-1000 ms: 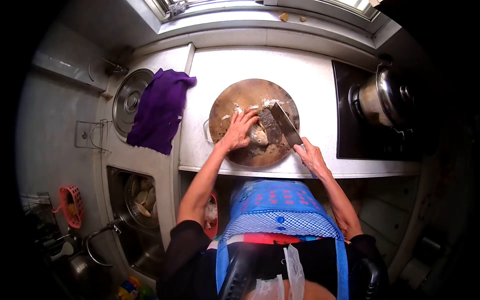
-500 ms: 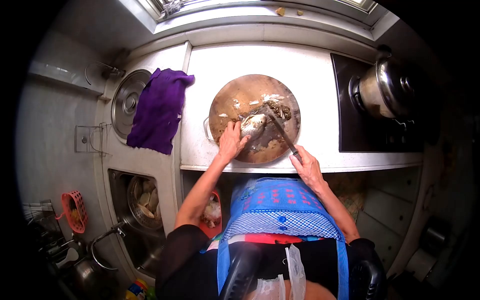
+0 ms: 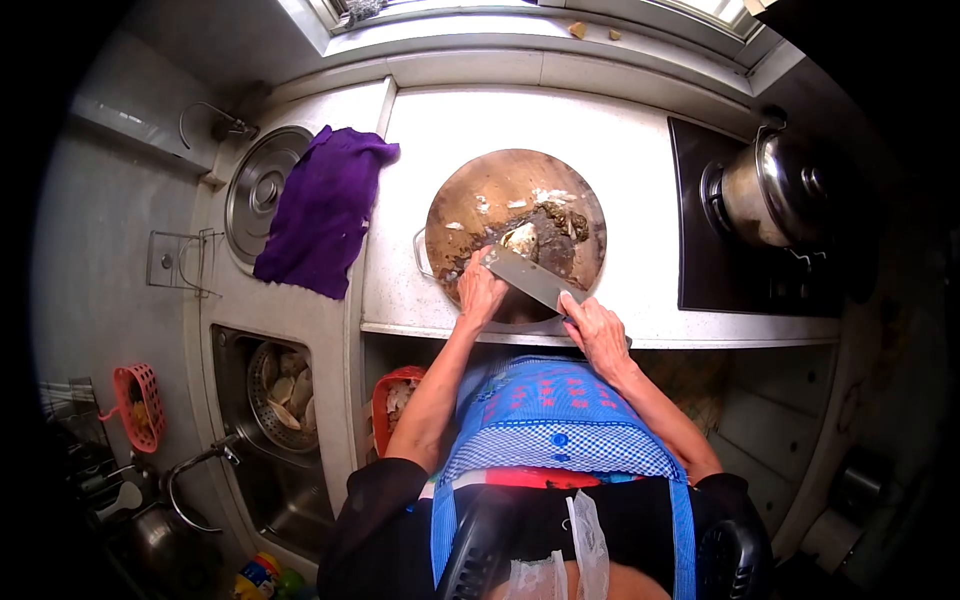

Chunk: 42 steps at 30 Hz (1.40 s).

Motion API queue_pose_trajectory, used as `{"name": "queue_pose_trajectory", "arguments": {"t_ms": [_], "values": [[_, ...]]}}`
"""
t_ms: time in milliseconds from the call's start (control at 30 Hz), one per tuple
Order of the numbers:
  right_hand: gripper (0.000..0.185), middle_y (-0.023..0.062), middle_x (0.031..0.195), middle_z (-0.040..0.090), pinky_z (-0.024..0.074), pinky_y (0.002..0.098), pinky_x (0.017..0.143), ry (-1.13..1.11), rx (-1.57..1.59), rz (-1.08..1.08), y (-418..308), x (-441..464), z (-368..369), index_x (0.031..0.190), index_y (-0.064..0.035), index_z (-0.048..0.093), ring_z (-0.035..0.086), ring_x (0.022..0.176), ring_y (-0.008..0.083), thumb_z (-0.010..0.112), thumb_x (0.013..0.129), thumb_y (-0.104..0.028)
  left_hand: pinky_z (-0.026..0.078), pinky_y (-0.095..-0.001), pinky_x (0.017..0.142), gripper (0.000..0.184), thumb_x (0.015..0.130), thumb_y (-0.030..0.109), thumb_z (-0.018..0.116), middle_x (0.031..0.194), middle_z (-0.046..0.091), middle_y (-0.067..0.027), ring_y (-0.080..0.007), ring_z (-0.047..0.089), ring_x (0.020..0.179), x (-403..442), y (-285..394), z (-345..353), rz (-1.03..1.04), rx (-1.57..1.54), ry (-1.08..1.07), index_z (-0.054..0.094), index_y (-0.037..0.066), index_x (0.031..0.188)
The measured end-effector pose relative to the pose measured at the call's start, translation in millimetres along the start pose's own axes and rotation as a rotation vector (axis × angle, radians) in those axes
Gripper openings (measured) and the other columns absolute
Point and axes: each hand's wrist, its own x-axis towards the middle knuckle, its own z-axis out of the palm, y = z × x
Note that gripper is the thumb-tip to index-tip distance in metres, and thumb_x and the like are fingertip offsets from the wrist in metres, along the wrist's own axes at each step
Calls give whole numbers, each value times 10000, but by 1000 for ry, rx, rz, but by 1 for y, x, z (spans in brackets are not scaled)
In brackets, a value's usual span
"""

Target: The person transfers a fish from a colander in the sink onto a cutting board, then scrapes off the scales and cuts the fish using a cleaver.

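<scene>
A round wooden chopping board [image 3: 465,190] lies on the white counter with a fish [image 3: 521,238] on it, only partly visible behind the blade. My right hand [image 3: 597,332] is closed round the handle of a cleaver [image 3: 528,277], whose broad blade lies slanted over the fish, its face turned up. At the board's near left, my left hand [image 3: 482,288] grips the fish, fingertips by the blade's end; the blade hides part of this grip. Dark innards [image 3: 568,222] and pale scraps [image 3: 553,196] are on the board beyond the fish.
To the left are a purple cloth [image 3: 330,215] and a round metal lid [image 3: 255,190]. A colander [image 3: 262,400] with pale pieces sits in the sink [image 3: 300,500]. On the right, a lidded pot [image 3: 752,195] stands on the black stove [image 3: 700,260]. A red basket [image 3: 380,415] is below the counter.
The cleaver has swung left and toward me, its blade turning from edge-on to broadside over the fish. My right hand has shifted slightly nearer. The view has moved a little.
</scene>
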Motion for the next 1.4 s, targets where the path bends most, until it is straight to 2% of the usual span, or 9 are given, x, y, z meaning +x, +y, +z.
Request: {"name": "queue_pose_trajectory", "arguments": {"t_ms": [133, 267, 333, 500, 600, 700, 900, 1233, 1400], "values": [[573, 94, 847, 504, 451, 402, 637, 48, -31, 4, 8, 4, 11, 1274, -151, 513, 581, 758, 274, 740, 750, -109, 479, -409, 875, 411, 769, 210, 618, 1098, 603, -161, -351, 580, 1044, 1, -9, 5, 59, 11, -4, 609, 37, 1142], [578, 91, 862, 501, 448, 395, 641, 77, -21, 0, 14, 8, 13, 1281, -162, 522, 576, 762, 267, 741, 748, -114, 442, -441, 899, 489, 676, 176, 659, 1082, 576, -176, -365, 557, 1033, 1, 9, -2, -92, -11, -113, 606, 31, 1140], [568, 96, 862, 509, 457, 406, 647, 67, -7, 5, 15, 12, 10, 1281, -159, 522, 585, 763, 277, 740, 758, -115, 395, -468, 934, 529, 658, 189, 670, 1151, 523, -192, -374, 493, 1100, -4, 24, 1, 72, 136, 200, 594, -1, 1146], [493, 118, 855, 553, 489, 437, 674, -25, 193, 87, 13, 25, 3, 1272, -147, 522, 616, 757, 318, 713, 817, -160, 291, -495, 1063, 627, 582, 163, 742, 1304, 442, -211, -381, 376, 1258, -2, 32, 27, 94, 196, 238, 548, -62, 1134], [434, 131, 844, 585, 504, 449, 671, 23, 365, 39, 17, 33, -1, 1256, -142, 526, 631, 753, 341, 682, 858, -215, 305, -479, 1057, 585, 612, 146, 749, 1305, 450, -202, -367, 397, 1244, 5, 31, 31, 140, 196, 253, 551, -49, 1127], [373, 138, 841, 614, 512, 415, 689, -97, 454, 142, 16, 38, -9, 1231, -119, 546, 632, 769, 322, 646, 888, -224, 336, -470, 1034, 560, 626, 138, 756, 1237, 512, -201, -359, 458, 1190, 6, 21, 31, 228, 194, 267, 556, -28, 1122], [373, 152, 829, 494, 511, 470, 570, -49, -2, 26, -4, 36, -6, 1166, -156, 475, 618, 708, 370, 669, 849, -135, 427, -448, 889, 337, 607, 139, 747, 982, 625, -158, -359, 574, 981, 8, 12, 20, 367, 144, 331, 668, 16, 910], [367, 158, 828, 501, 507, 479, 567, -71, 84, 48, -3, 29, -7, 1177, -162, 479, 615, 691, 378, 661, 858, -158, 432, -449, 877, 347, 598, 109, 726, 990, 623, -149, -357, 571, 967, 8, 5, 27, 387, 57, 395, 659, 21, 927], [469, 141, 820, 499, 504, 449, 563, -42, -65, -21, 5, 36, -6, 1255, -177, 499, 607, 682, 350, 680, 827, -114, 437, -443, 873, 317, 605, 116, 730, 937, 644, -127, -351, 581, 952, 6, 0, 27, 380, 54, 380, 670, 45, 907]]}}
